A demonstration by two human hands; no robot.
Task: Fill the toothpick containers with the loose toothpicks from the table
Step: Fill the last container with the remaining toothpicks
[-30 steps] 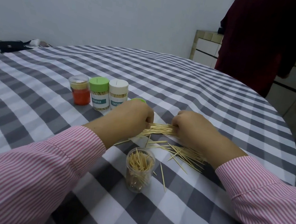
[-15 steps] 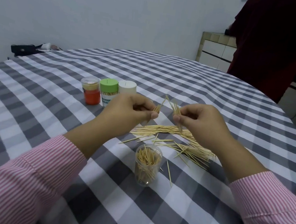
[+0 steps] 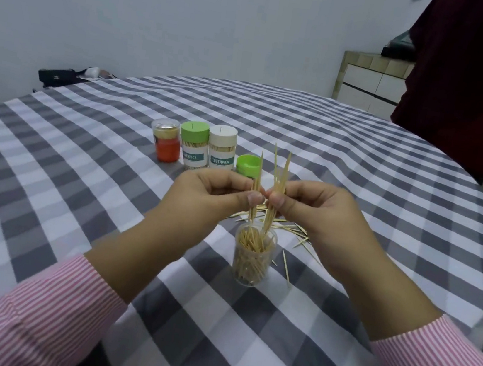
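Observation:
An open clear container [image 3: 252, 256], partly full of toothpicks, stands on the checked tablecloth [image 3: 343, 171]. Directly above it my left hand [image 3: 217, 192] pinches a small upright bunch of toothpicks [image 3: 256, 181]. My right hand [image 3: 311, 205] pinches a second upright bunch [image 3: 280, 172], whose lower tips reach into the container's mouth. Loose toothpicks [image 3: 292, 229] lie behind and to the right of the container, partly hidden by my hands. Further back stand a green-lidded container [image 3: 193, 147], a white-lidded container [image 3: 221, 149] and an orange one [image 3: 166, 142]. A loose green lid [image 3: 248, 165] lies beside them.
A person in dark red clothing [image 3: 475, 75] stands at the table's far right edge. A tiled cabinet [image 3: 370, 80] is behind. A black bag [image 3: 59, 77] lies beyond the table's far left edge.
Both hands lifted from the pile on the table, each with a bunch of toothpicks, turned the bunches upright and brought them together over the open container.

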